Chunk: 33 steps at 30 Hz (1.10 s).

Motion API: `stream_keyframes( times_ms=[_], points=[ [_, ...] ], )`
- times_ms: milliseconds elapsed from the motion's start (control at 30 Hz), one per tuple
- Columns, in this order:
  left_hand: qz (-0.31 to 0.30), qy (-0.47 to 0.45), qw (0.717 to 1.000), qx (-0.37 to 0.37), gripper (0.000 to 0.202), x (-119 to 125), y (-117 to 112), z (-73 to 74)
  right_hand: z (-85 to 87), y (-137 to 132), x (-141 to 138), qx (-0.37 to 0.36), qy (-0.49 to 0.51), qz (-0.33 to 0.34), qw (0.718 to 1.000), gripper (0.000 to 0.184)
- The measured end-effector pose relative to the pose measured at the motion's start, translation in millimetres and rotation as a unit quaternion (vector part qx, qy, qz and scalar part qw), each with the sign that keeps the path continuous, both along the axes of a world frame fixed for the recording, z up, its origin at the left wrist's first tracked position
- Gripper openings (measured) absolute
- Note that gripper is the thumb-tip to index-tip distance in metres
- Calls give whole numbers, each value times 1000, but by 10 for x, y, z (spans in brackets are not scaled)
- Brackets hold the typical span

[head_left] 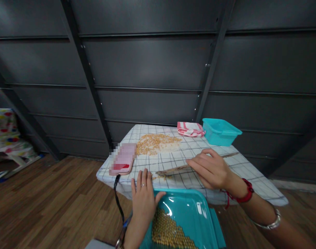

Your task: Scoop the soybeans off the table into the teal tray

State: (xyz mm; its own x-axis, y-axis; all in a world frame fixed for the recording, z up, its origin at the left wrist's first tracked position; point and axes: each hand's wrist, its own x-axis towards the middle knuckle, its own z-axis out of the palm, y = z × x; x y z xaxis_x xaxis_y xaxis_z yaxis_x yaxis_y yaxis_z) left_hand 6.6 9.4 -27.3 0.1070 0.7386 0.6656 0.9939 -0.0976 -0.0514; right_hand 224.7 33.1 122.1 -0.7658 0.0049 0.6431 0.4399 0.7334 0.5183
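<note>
My right hand [212,169] is closed around a thin wooden stick [174,169]. The stick's tip lies low over the cloth beside a few loose soybeans [161,176] near the table's front edge. My left hand [144,199] is spread, its fingers reaching onto the cloth left of those beans. The left thumb extends over the back rim of a teal plastic tub [183,192], which sits below the table edge. Many soybeans [170,230] lie in the tub, gathered toward its left and front. A wide patch of soybeans [158,141] is spread on the far part of the table.
A checked white cloth [212,159] covers the table. At left lies a pink phone [124,159] with a black strap [118,199]. A folded red-and-white cloth [190,129] and a smaller teal basket [220,133] stand at the back right. A dark panelled wall [147,62] rises behind.
</note>
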Motion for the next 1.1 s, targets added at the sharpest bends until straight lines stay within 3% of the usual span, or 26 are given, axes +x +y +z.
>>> stream_keyframes(
  times_ms=[867,1100],
  points=[
    [-4,-8,1000,8,77,-5,6,-15,-33,-155,78,-39,-12,6,999,28],
    [-2,-2,1000,13,78,-7,9,-22,-14,-156,100,-4,2,-17,1000,30]
  ],
)
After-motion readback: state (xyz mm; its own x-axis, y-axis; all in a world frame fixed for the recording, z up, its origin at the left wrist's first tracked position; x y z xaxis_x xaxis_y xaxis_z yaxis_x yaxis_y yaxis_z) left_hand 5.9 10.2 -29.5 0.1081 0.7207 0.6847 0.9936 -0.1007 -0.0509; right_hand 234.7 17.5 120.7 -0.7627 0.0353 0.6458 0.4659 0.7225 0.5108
